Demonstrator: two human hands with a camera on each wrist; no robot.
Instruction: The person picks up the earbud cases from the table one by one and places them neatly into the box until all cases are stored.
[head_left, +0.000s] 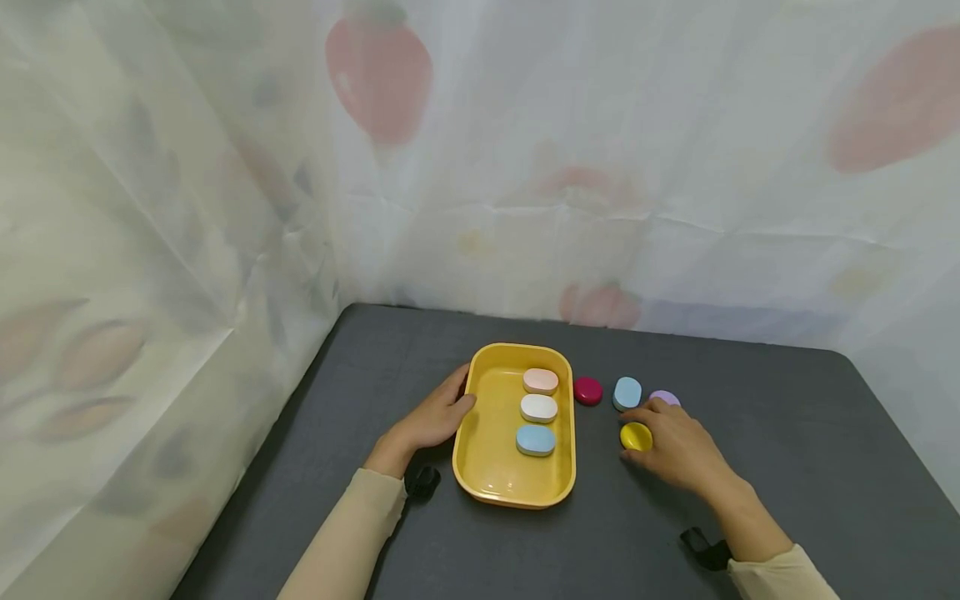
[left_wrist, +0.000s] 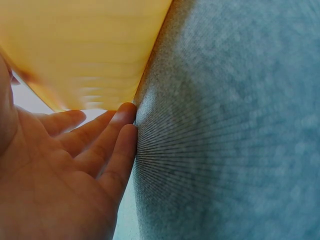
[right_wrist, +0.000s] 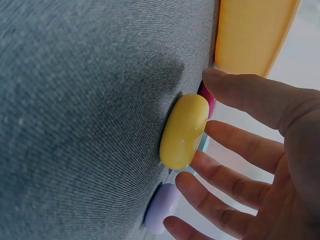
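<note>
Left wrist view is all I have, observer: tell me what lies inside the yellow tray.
Observer: The yellow tray holds a pale pink piece, a white piece and a blue piece.
Operator: Report the right grip.
Observer: The right grip is at the yellow piece, thumb and fingers around it; I cannot tell whether they touch it.
Operator: Name the piece outside the tray that sits nearest to it.
Observer: The dark red piece, beside the tray's right wall.
</note>
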